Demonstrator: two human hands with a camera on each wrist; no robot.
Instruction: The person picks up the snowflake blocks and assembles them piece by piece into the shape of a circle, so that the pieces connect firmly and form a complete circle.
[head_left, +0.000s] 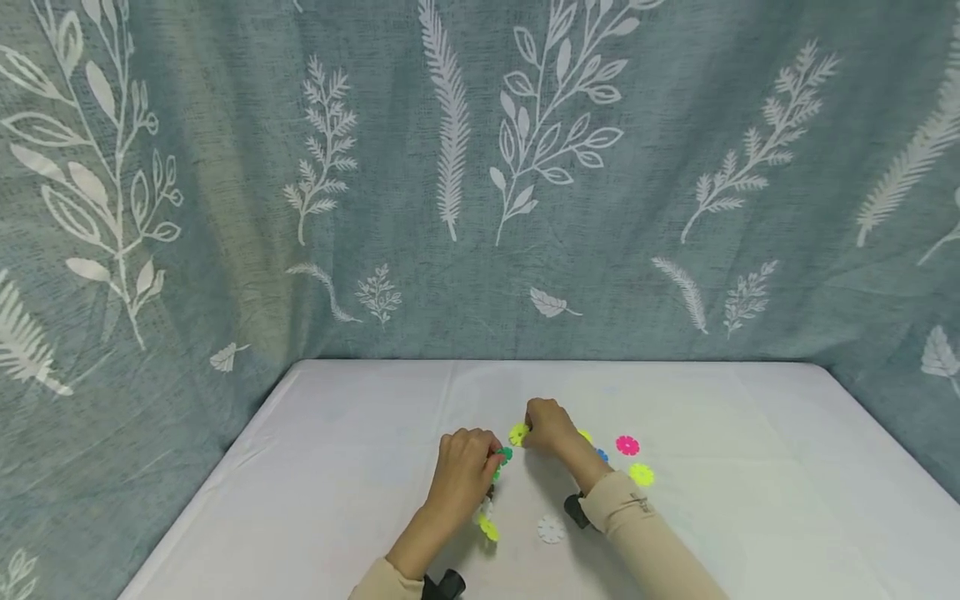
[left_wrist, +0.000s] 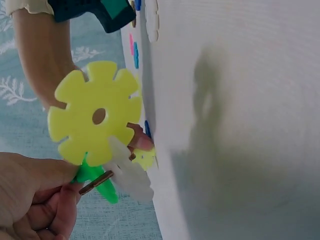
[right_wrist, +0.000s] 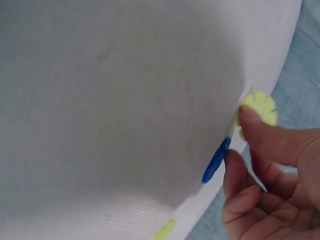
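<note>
My left hand [head_left: 467, 467] pinches a green notched disc [left_wrist: 95, 182] between thumb and fingertips. Linked to it is a short chain of flower-shaped plastic discs: a brown disc [left_wrist: 96, 183] seen edge-on, a white disc [left_wrist: 131, 175] and a large yellow disc [left_wrist: 95, 115] with a round centre hole. This chain hangs over the table beneath the hand. Farther forward, my right hand [head_left: 552, 429] grips another yellow disc [head_left: 517, 434], tilted up, with the thumb on its edge. A blue disc [right_wrist: 216, 161] lies right by that hand's curled fingers.
On the white table [head_left: 360, 450], a pink disc [head_left: 627, 445] and a yellow disc [head_left: 641, 475] lie right of my right hand. A loose white disc [head_left: 551, 529] sits between my forearms. A patterned curtain [head_left: 480, 275] hangs behind the table's far edge.
</note>
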